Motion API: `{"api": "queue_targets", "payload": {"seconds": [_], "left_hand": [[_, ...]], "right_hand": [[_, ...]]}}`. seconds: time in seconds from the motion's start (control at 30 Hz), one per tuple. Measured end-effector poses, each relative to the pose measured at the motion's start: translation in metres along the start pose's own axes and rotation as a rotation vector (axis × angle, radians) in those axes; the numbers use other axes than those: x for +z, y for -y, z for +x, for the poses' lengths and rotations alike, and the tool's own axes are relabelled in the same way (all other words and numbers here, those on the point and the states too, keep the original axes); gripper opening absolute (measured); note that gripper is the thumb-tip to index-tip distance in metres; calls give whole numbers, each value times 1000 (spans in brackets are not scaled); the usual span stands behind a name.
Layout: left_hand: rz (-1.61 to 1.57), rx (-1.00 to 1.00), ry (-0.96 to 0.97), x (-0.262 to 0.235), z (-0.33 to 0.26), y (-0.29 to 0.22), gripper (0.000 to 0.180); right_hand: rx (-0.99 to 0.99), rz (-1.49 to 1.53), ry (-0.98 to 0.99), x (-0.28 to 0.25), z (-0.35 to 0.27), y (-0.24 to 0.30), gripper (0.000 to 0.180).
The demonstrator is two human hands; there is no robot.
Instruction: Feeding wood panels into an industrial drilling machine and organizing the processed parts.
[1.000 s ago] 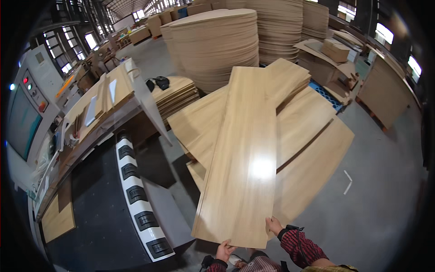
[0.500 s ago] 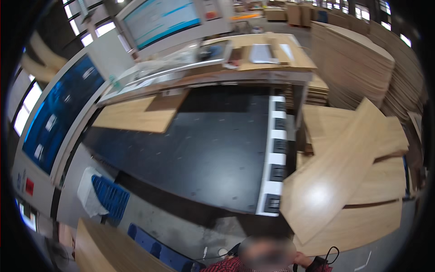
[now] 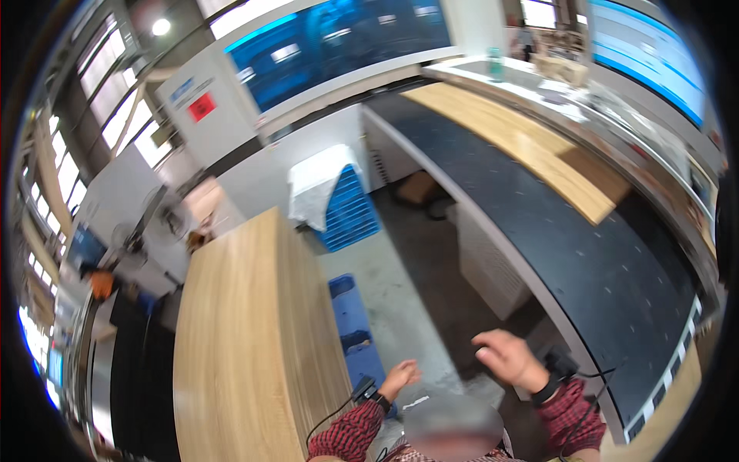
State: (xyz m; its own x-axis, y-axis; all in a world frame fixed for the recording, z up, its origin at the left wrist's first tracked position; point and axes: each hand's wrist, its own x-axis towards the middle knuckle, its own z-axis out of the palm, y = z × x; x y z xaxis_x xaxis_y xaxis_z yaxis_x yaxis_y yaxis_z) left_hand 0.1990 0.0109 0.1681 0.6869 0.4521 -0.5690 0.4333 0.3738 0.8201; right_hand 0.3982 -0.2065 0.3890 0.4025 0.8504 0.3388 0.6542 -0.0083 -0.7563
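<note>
Two big surfaces fill what I see: a black conveyor table (image 3: 585, 254) running from twelve toward four o'clock with a light wood sheet (image 3: 531, 146) lying on it, and a second long wood sheet (image 3: 246, 346) stretching from nine to seven o'clock. I see blue plastic pallets (image 3: 348, 208) standing near the centre. My left hand (image 3: 400, 377) hangs at six o'clock just beside that nearer sheet, fingers loosely curled, clamped on nothing. My right hand (image 3: 504, 356), at five o'clock, is blurred, fingers apart, empty, beside the table's edge.
</note>
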Motion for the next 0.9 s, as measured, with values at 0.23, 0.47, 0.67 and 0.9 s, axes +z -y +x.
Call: {"api": "queue_targets", "payload": {"seconds": [0.23,0.47,0.67,0.9], "left_hand": [[-40,178,-36,-43,47,-126,38],[-34,334,-190,-72,111,-275,38],[67,463,-218,-52,196,-408,34],[433,804,-120,-14,336,-523,26]], "right_hand": [[-47,-433,-58,-53,200,-152,29],[47,-818,-273,-123,336,-301,44],[343,-941,-337,-167,390,-388,58],[460,-932,-240,-148,372,-377,65]]}}
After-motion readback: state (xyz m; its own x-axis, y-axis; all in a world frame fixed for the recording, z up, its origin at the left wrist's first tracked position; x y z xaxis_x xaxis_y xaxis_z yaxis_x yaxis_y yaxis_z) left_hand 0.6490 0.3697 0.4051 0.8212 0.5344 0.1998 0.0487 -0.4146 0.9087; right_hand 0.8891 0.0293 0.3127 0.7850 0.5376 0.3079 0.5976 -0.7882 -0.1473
